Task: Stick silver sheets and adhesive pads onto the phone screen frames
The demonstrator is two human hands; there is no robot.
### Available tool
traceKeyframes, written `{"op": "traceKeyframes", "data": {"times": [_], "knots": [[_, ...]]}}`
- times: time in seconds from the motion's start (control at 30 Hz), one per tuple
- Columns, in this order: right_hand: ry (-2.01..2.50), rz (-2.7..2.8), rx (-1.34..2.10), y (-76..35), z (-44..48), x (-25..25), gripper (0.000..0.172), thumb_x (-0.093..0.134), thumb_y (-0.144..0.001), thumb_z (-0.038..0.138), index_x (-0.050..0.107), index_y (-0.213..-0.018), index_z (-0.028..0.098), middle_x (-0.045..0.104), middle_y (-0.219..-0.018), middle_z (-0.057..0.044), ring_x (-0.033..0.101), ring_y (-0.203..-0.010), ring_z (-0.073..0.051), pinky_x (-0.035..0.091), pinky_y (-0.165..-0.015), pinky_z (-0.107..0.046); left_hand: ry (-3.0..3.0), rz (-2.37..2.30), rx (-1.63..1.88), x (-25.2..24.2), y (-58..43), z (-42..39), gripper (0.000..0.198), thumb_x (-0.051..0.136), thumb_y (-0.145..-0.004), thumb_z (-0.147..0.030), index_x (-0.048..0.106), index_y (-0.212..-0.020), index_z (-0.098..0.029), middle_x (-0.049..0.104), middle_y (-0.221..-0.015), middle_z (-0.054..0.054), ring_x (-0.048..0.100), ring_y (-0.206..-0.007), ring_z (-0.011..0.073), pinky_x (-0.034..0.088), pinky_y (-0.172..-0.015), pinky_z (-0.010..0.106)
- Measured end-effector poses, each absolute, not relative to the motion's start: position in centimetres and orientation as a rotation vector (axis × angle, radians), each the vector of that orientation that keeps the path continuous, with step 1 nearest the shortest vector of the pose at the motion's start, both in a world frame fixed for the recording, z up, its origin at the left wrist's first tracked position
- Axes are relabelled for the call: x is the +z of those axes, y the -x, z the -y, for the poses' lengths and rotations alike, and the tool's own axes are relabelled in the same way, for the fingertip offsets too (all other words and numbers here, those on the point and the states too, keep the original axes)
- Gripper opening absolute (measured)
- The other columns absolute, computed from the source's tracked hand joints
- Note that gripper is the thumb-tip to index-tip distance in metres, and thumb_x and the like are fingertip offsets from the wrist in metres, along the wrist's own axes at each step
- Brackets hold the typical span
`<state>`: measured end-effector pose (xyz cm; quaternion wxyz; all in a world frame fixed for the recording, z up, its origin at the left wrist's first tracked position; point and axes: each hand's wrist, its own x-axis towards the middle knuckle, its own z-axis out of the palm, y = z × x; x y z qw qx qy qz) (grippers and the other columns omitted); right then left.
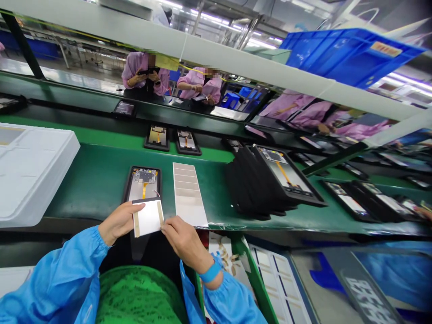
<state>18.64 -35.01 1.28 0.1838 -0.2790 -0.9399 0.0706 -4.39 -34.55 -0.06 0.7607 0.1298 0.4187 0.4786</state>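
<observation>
My left hand [119, 221] grips the left edge of a flat white battery [148, 219], thumb on top. Tan tape strips run along two sides of the battery, and a thin wire shows at its far edge. My right hand [184, 238] has its fingertips pinched together at the battery's right edge. Just beyond lies an opened tablet [143, 182] in a black frame, its circuit board and orange ribbon cable showing; its near end is hidden by the battery. A pale sheet of adhesive strips [191, 193] rests to the right of the tablet.
A stack of opened tablets in black frames [270, 180] stands right on the green bench [91, 180]. At left is a white plastic tray [37, 171]. Below the bench edge, a green bin [258, 274] holds scraps. Several co-workers in pink [200, 85] sit across the line.
</observation>
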Motion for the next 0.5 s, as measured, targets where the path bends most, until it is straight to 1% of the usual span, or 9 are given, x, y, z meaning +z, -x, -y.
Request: {"op": "traceKeyframes", "data": {"times": [0.07,0.13,0.17,0.23,0.27,0.33,0.43,0.5], "knots": [[0.794,2.706,0.051,-18.0,35.4,0.7,0.019,0.044,-0.096,0.007,0.059,-0.092,0.017,0.062,-0.088,-0.008,0.056,-0.081,-0.021,0.047,-0.070,-0.033,-0.302,-0.895,1.047,-0.2,4.3,34.7,0.027,0.075,-0.077,-0.016,0.072,-0.101,-0.004,0.076,-0.100,0.019,0.071,-0.101,0.0328,0.053,-0.094,0.042],[0.775,2.745,-0.037,-17.5,35.5,0.1,0.022,0.043,-0.095,0.005,0.057,-0.085,0.018,0.060,-0.083,-0.008,0.055,-0.078,-0.021,0.047,-0.069,-0.034,-0.359,-0.864,1.054,-0.1,4.2,34.9,0.033,0.079,-0.073,-0.018,0.072,-0.102,-0.004,0.076,-0.100,0.019,0.071,-0.102,0.0336,0.052,-0.096,0.042],[0.753,2.748,-0.034,-17.4,35.5,-0.2,0.022,0.043,-0.095,0.005,0.056,-0.083,0.018,0.059,-0.081,-0.008,0.054,-0.077,-0.021,0.047,-0.068,-0.034,-0.401,-0.844,1.052,0.1,4.2,35.1,0.036,0.080,-0.071,-0.018,0.072,-0.104,-0.004,0.076,-0.101,0.019,0.070,-0.102,0.0338,0.052,-0.096,0.043],[0.713,2.694,0.084,-17.8,34.9,-0.8,0.020,0.044,-0.095,0.008,0.056,-0.083,0.018,0.060,-0.081,-0.007,0.056,-0.078,-0.021,0.048,-0.069,-0.033,-0.484,-0.801,1.016,0.5,4.2,35.6,0.041,0.082,-0.070,-0.019,0.072,-0.107,-0.006,0.076,-0.103,0.018,0.070,-0.102,0.0336,0.051,-0.096,0.043],[0.731,2.620,0.172,-18.4,34.3,-1.0,0.018,0.044,-0.095,0.010,0.056,-0.084,0.018,0.061,-0.083,-0.007,0.057,-0.079,-0.020,0.049,-0.070,-0.033,-0.512,-0.782,0.981,0.8,4.3,35.8,0.042,0.082,-0.070,-0.019,0.072,-0.109,-0.006,0.076,-0.104,0.018,0.070,-0.103,0.0333,0.051,-0.096,0.043],[0.927,2.356,0.288,-20.1,32.7,-1.2,0.015,0.045,-0.095,0.014,0.057,-0.087,0.019,0.063,-0.085,-0.006,0.059,-0.079,-0.019,0.050,-0.071,-0.031,-0.512,-0.760,0.910,1.2,4.5,36.2,0.040,0.081,-0.072,-0.019,0.072,-0.110,-0.007,0.075,-0.105,0.018,0.071,-0.101,0.0322,0.051,-0.095,0.042],[1.357,1.815,0.251,-22.7,30.6,-1.1,0.011,0.049,-0.094,0.020,0.058,-0.089,0.019,0.065,-0.080,-0.004,0.061,-0.069,-0.017,0.051,-0.066,-0.031,-0.386,-0.769,0.886,1.0,4.7,36.3,0.034,0.076,-0.078,-0.019,0.072,-0.109,-0.005,0.076,-0.102,0.019,0.072,-0.096,0.0305,0.052,-0.094,0.042],[1.439,1.648,0.239,-23.1,30.6,-0.8,0.007,0.053,-0.093,0.022,0.059,-0.092,0.019,0.066,-0.079,-0.004,0.062,-0.066,-0.017,0.052,-0.065,-0.031,-0.276,-0.762,0.916,0.4,4.5,35.9,0.029,0.069,-0.084,-0.019,0.071,-0.109,-0.003,0.075,-0.102,0.020,0.073,-0.095,0.0298,0.052,-0.095,0.043]]}}
